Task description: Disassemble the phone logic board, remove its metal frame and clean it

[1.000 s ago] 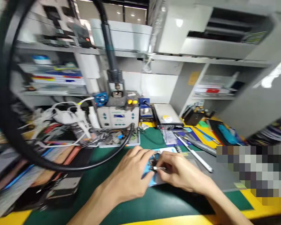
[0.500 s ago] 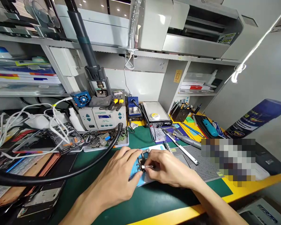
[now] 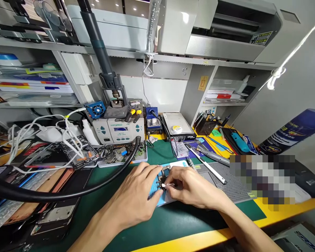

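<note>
Near the middle of the bench lies a small dark circuit board (image 3: 162,177) on a light-blue ribbed pad (image 3: 153,186). My left hand (image 3: 136,194) comes in from the left, its fingers along the board's far side and its thumb at the near side, steadying it. Between the thumb and fingers of my right hand (image 3: 193,183) is a thin cotton swab (image 3: 165,185). Its white tip is at the board, and whether it presses on it is hard to tell. My right fingers cover part of the board.
A white pen-like tool (image 3: 210,169) lies on a grey perforated mat (image 3: 232,183) at the right. Behind stands a hot-air station (image 3: 120,131), its black hose (image 3: 94,194) curving across the left. A tray of board scraps (image 3: 120,155) sits before it. Phone parts (image 3: 49,220) pile up at left.
The whole view has shifted slightly, so the bench appears further right. Both hands keep nearly the same place on the board, and the swab tip stays close to it.
</note>
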The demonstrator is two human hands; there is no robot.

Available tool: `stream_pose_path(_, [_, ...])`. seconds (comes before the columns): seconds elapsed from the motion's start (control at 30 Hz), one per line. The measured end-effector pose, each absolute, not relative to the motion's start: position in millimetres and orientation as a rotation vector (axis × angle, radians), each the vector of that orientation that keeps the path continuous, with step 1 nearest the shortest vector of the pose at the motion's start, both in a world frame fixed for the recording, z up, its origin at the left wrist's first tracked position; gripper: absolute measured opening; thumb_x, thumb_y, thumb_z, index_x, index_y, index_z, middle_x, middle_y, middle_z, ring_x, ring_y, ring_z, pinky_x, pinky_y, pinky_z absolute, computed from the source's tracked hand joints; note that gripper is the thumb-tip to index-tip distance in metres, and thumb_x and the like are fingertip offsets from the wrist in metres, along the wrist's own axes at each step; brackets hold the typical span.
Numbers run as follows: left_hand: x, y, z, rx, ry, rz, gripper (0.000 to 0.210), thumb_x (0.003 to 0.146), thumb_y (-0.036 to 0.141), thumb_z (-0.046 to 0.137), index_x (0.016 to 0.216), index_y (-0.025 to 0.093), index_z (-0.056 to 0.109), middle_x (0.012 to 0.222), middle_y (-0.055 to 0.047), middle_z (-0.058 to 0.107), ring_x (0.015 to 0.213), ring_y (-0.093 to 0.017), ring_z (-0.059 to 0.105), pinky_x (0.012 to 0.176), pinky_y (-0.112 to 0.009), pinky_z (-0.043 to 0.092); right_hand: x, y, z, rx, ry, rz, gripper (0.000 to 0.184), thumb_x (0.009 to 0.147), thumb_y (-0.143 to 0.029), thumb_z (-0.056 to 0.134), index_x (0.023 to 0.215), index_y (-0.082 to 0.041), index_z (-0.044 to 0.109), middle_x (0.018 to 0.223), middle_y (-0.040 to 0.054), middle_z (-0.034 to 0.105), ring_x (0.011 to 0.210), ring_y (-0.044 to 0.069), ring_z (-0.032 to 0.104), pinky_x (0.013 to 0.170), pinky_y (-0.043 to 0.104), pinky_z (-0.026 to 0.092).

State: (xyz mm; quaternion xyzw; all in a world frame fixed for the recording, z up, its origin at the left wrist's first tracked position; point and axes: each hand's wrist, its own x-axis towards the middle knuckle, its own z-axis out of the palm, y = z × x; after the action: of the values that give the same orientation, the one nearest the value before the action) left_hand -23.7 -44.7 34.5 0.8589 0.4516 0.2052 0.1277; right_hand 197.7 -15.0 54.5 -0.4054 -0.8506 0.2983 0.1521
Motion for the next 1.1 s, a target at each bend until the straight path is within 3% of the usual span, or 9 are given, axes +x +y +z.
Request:
stream_pose_path(0.3, [-22.6, -46.3, 42.6, 2.422, 1.299, 0.619, 0.051, 0.092, 0.028, 0.061, 0.142, 0.019, 0.052, 0.137, -0.009, 0.063, 0.127, -0.03, 0.051, 0.109, -0.052, 0.047, 196.2, -18.4, 57.0, -1.175, -2.443, 0.885, 0.018, 0.084, -0.012, 0.058, 0.089, -0.019, 0.073, 0.084, 0.0008, 0.071, 0.071, 0.015, 0.059, 0.068, 0.025, 0.042])
stream_pose_path(0.6, [-22.5, -50.4, 51.4, 2.453, 1.357, 0.558, 0.052, 0.091, 0.032, 0.062, 0.14, 0.018, 0.053, 0.136, -0.007, 0.066, 0.125, -0.028, 0.052, 0.11, -0.044, 0.047, 200.0, -16.2, 45.1, -1.234, -2.484, 0.955, 0.02, 0.098, -0.034, 0.053, 0.099, -0.024, 0.071, 0.092, 0.0016, 0.073, 0.074, 0.017, 0.062, 0.07, 0.028, 0.047])
stream_pose_path(1.1, [-23.0, -50.0, 49.8, 2.444, 1.324, 0.58, 0.056, 0.09, 0.034, 0.064, 0.142, 0.018, 0.052, 0.137, -0.008, 0.065, 0.124, -0.029, 0.052, 0.108, -0.046, 0.049, 200.1, -13.8, 43.3, -1.238, -2.474, 0.907, 0.022, 0.096, -0.034, 0.053, 0.093, -0.022, 0.071, 0.085, 0.0041, 0.073, 0.071, 0.019, 0.063, 0.065, 0.028, 0.05])
